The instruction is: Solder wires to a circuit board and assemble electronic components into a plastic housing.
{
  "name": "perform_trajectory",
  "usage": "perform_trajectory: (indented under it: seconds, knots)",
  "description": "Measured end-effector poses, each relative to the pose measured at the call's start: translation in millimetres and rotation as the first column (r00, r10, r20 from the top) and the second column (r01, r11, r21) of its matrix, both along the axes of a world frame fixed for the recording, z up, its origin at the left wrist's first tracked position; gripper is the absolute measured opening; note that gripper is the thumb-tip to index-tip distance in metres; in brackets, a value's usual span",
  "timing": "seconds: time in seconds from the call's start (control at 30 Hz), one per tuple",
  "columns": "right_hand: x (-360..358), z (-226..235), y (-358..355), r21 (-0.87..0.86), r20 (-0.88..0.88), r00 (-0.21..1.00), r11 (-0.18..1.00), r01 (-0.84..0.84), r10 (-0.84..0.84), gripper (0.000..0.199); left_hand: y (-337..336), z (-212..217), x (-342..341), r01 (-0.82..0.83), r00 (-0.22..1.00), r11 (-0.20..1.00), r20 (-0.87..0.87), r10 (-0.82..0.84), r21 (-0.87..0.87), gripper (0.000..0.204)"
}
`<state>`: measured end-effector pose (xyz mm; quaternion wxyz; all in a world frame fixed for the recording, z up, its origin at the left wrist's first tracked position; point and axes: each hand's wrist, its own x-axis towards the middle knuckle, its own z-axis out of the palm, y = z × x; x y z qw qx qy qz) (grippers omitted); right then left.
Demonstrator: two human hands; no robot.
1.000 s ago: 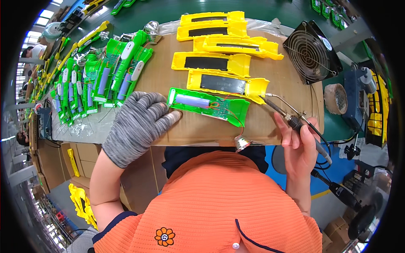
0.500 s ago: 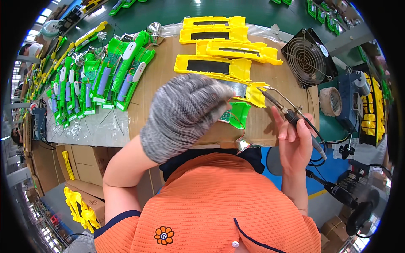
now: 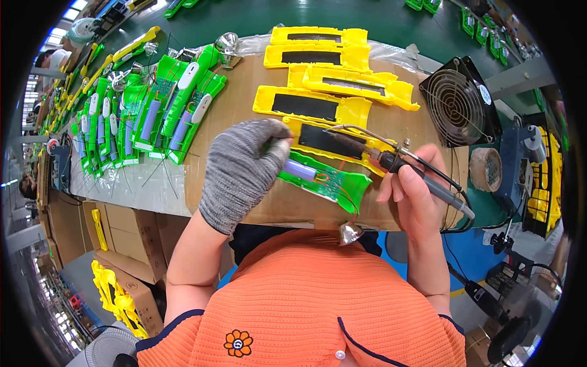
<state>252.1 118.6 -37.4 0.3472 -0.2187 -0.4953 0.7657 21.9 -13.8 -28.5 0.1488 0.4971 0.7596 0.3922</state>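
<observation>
Your gloved left hand pins the green shell flat on the cardboard, fingers curled over its near end; your right hand is closed around the iron. Risk: the hot tip sits near the wires and yellow shells, so a slip could scorch plastic. Half a second ago the left hand hovered higher, covering the shell.

glove: we see grey knit
housing: green
shells: yellow, black panels
shirt: orange
</observation>
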Motion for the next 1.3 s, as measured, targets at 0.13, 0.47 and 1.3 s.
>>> perform_trajectory:
  seconds: [0.13,0.47,1.3]
  knots:
    - [7,-1,7,-0.008,0.016,1.000,1.000,-0.009,0.010,0.019,17,5,0,0.158,0.986,0.985,-0.049,-0.161,-0.065,0.012]
    - [0,6,7,-0.062,0.207,0.977,0.998,-0.033,0.045,0.017,48,14,-17,0.354,0.882,0.879,-0.199,-0.427,-0.319,0.008]
    - [-3,4,5,-0.040,0.280,0.959,0.999,-0.036,0.046,0.020,62,25,-9,0.280,0.850,0.809,-0.258,-0.459,-0.517,0.012]
